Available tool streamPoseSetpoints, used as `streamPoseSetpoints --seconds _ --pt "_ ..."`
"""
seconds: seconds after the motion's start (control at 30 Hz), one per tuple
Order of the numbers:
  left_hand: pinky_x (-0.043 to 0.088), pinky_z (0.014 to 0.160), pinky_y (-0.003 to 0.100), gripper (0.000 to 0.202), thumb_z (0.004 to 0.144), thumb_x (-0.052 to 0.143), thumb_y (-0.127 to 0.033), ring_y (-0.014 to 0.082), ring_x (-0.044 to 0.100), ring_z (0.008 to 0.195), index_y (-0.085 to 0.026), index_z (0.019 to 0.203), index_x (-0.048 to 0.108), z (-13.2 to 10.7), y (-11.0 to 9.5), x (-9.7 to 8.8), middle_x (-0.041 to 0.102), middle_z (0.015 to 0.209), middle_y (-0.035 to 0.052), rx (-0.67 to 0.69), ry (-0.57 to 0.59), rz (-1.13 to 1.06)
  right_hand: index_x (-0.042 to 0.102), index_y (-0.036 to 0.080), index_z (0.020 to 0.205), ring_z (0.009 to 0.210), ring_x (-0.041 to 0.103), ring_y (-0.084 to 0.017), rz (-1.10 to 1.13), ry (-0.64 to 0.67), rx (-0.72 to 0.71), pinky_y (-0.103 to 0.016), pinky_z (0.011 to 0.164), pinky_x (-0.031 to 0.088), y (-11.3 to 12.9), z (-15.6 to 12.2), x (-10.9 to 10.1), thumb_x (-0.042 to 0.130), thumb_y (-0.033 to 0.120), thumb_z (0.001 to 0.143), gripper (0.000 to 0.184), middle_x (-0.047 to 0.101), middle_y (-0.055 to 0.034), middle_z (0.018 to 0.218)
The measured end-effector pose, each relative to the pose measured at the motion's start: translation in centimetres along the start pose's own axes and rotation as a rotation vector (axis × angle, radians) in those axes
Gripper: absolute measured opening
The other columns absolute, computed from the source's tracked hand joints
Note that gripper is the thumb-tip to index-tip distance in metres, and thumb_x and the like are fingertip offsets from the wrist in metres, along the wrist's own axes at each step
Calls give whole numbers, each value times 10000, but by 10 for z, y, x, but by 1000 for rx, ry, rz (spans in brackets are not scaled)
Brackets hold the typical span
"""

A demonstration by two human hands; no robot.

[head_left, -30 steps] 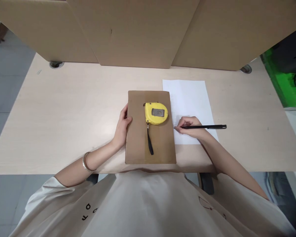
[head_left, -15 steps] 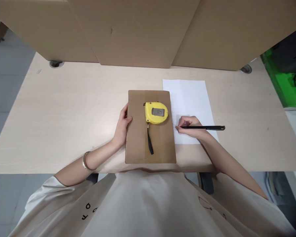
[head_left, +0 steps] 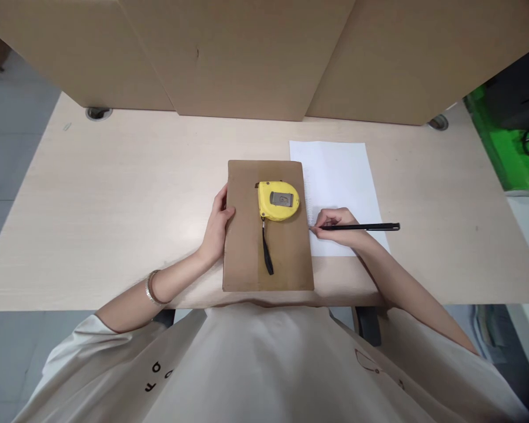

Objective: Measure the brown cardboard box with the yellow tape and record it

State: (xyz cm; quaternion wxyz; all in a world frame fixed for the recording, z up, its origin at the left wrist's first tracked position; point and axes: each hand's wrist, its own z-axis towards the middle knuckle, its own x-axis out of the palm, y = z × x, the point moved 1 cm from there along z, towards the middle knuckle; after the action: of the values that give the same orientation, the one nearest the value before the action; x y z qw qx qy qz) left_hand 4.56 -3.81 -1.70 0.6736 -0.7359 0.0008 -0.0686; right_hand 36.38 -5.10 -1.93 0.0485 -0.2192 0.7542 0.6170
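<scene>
A flat brown cardboard box (head_left: 242, 252) lies near the front of the desk. My left hand (head_left: 216, 226) grips its left edge, thumb over the top and fingers along the side. On top of the box rests a yellow tape measure (head_left: 267, 210), its metal clip facing up and a black wrist strap (head_left: 267, 252) trailing toward me. My right hand (head_left: 337, 226) pinches a black pen (head_left: 379, 227), its tip at the box's right edge. Under that hand is a white sheet of paper (head_left: 339, 170), partly covered by the box. Fine short marks run down the paper beside the box.
Tall cardboard panels (head_left: 242, 59) stand across the back of the light wooden desk (head_left: 114, 194). Round cable holes (head_left: 99, 113) sit at both rear corners. Beyond the right side are a green surface (head_left: 506, 153) and a dark object with a cable.
The pen tip and my right fingers have shifted slightly left, closer to the box's edge. My left hand, the box and the tape measure keep their places.
</scene>
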Motion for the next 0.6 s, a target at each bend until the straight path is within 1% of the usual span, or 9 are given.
streamPoseSetpoints --seconds 0.2,0.33,0.47,0.6 --pt "348 1314 487 562 923 567 -398 300 406 1580 -298 1475 532 0 -2 0 502 1660 38 7 0 18 550 163 582 539 396 -79 -18 -8 4 -223 508 281 3 0 0 762 327 666 281 509 -14 590" --pt "337 1320 493 582 913 568 -411 308 392 1592 -287 1480 521 1 0 -1 482 1677 48 10 1 29 532 166 573 541 391 -78 -22 -13 -1 -223 508 275 4 -1 -2 739 323 665 276 499 -9 589" --pt "341 1318 486 577 911 570 -409 301 397 1587 -292 1474 528 2 1 -1 486 1674 43 13 -1 21 510 168 565 535 376 -70 -24 -18 -3 -219 505 267 4 -1 -3 732 289 653 268 497 -2 589" --pt "339 1317 484 574 923 559 -403 299 397 1586 -291 1485 518 1 0 -1 482 1674 44 8 6 28 510 177 568 532 409 -83 -8 -22 -6 -228 507 293 2 0 -2 760 367 661 328 518 -15 585"
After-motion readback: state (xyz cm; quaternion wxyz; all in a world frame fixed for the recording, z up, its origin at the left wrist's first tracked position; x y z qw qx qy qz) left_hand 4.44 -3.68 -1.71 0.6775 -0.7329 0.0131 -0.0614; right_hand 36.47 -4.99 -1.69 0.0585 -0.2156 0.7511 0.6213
